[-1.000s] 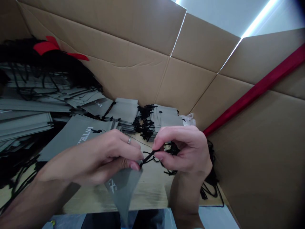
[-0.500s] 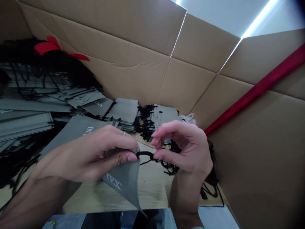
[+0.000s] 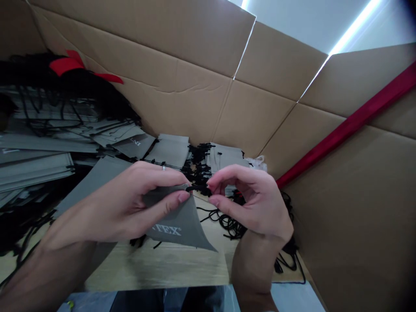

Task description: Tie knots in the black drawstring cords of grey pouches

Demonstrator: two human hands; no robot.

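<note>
My left hand [image 3: 139, 203] is closed in a pinch on the top corner of a grey drawstring bag [image 3: 182, 229], which hangs down with white letters ending in "TEX" on it. From that corner a short length of black cord [image 3: 196, 188] runs across to my right hand [image 3: 250, 199]. The right thumb and fingers are closed on the cord's knotted end, partly hidden by the fingertips. Under my left forearm lies another grey bag [image 3: 94, 182] on the table.
Stacks of grey bags [image 3: 170, 149] with black cord ends stand along the cardboard wall [image 3: 182, 82]. More bags and a dark heap of cords [image 3: 97, 95] with a red strip [image 3: 66, 65] fill the left. Loose black cords [image 3: 232, 225] lie beyond my right wrist. A red band [image 3: 351, 123] crosses the right wall.
The cord between my hands has risen slightly and the right fingertips have closed on its end. The held bag has swung up and to the right, its lettering now more level.
</note>
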